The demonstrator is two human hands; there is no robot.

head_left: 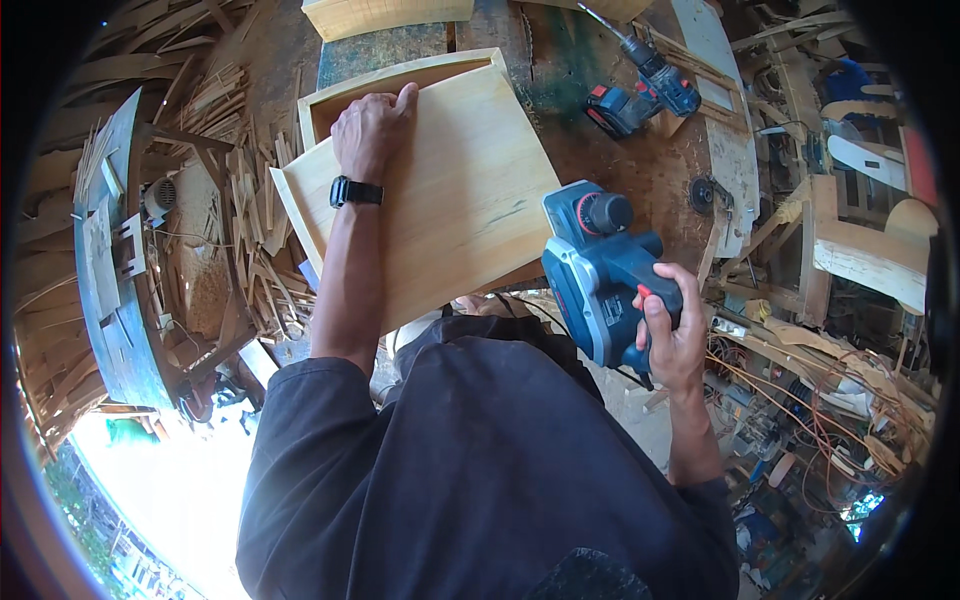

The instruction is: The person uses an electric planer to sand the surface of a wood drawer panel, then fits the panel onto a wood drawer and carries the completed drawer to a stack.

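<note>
A pale wooden box [470, 180], shaped like a drawer with a broad flat panel and a raised rim, lies at the bench edge in front of me. My left hand [370, 128], with a black watch on the wrist, is curled over the panel's far edge, its fingertips hidden. My right hand [675, 325] is wrapped around the rear handle of a blue electric hand planer [590, 285]. The planer, tipped on its side, is at the panel's right edge; I cannot tell whether they touch.
A cordless drill [645, 90] lies on the workbench [560, 120] at the far right. Another pale wooden piece [390, 15] is at the far edge. Wood strips [225, 110] are heaped to the left near a blue-edged table [120, 290]. Orange cords [770, 385] tangle among scraps on the right.
</note>
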